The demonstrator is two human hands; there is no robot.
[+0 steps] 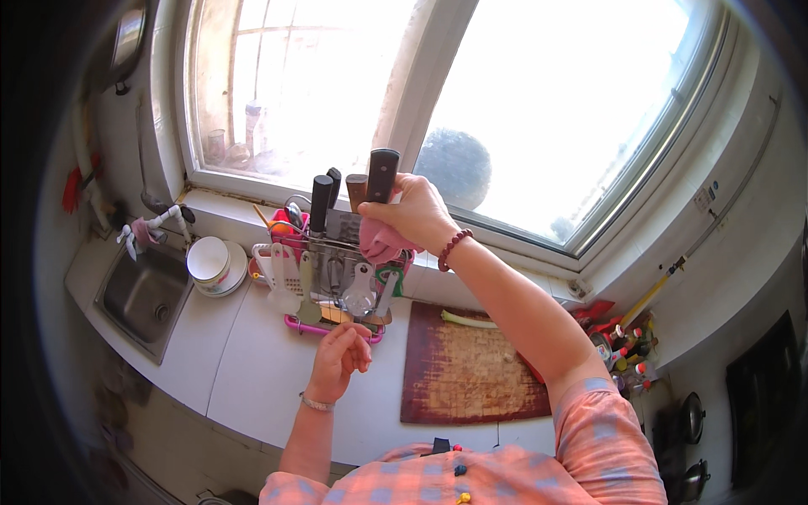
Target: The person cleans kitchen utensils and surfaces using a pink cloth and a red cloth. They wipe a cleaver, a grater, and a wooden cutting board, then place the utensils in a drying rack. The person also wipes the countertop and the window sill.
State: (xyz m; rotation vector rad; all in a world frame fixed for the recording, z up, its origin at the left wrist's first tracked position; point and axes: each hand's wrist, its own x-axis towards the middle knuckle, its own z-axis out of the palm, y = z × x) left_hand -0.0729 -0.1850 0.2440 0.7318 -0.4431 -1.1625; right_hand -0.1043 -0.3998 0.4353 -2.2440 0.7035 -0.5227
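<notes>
My right hand point(413, 211) is at the top of a wire utensil rack point(328, 240) by the window. Its thumb and fingers close around the base of a black knife handle point(383, 175), with a folded pink cloth point(382, 240) bunched under the palm. The blade is hidden. Two more black handles point(320, 205) and a wooden handle point(356, 191) stand upright to the left. White and green ladles or spoons point(307, 290) hang on the rack's front. Below its pink tray point(309, 328), my left hand point(344, 356) has loosely curled fingers and holds nothing visible.
A stained wooden cutting board point(467, 372) with a green-white stalk point(467, 320) lies right of the rack. Stacked white bowls point(207, 259) and plates stand left, beside a steel sink point(145, 297). Bottles point(631, 353) crowd the right corner. A window sill runs behind the rack.
</notes>
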